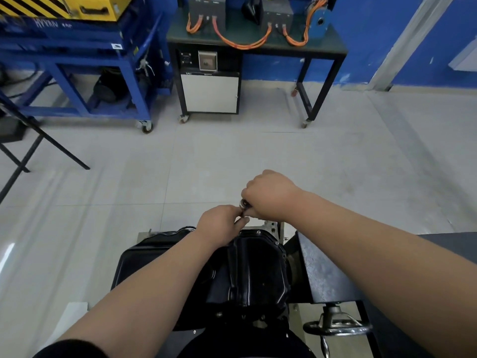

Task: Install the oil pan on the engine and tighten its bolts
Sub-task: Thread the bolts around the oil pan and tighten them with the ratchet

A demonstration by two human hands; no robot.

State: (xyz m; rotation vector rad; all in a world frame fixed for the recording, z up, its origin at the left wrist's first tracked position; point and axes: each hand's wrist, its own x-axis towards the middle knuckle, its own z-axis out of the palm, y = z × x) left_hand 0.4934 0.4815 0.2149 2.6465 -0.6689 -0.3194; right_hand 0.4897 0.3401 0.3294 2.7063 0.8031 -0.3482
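Standing at ten o'clock, a blue steel cart [77, 60] carries a yellow case [90, 6], and black folding legs [31, 140] cross the floor at nine o'clock. At twelve o'clock a dark workbench [258, 45] on castors holds grey boxes joined by orange cables [240, 43].

The black oil pan [253, 270] sits at six o'clock, seated on the engine with its sump upward, and a bolt head [258, 232] shows on its far flange. Over that far edge the left hand [219, 226] has its fingers curled, thumb and fingertips pinching a short dark stem [242, 215]; what the stem is cannot be told. Just right of it, the right hand [268, 195] is closed in a fist around a ratchet [244, 204], whose round head shows at the thumb side, directly above the stem. The two hands touch.

A grey steel plate [322, 270] flanks the pan at four o'clock, with a handwheel [335, 328] below it at five o'clock.
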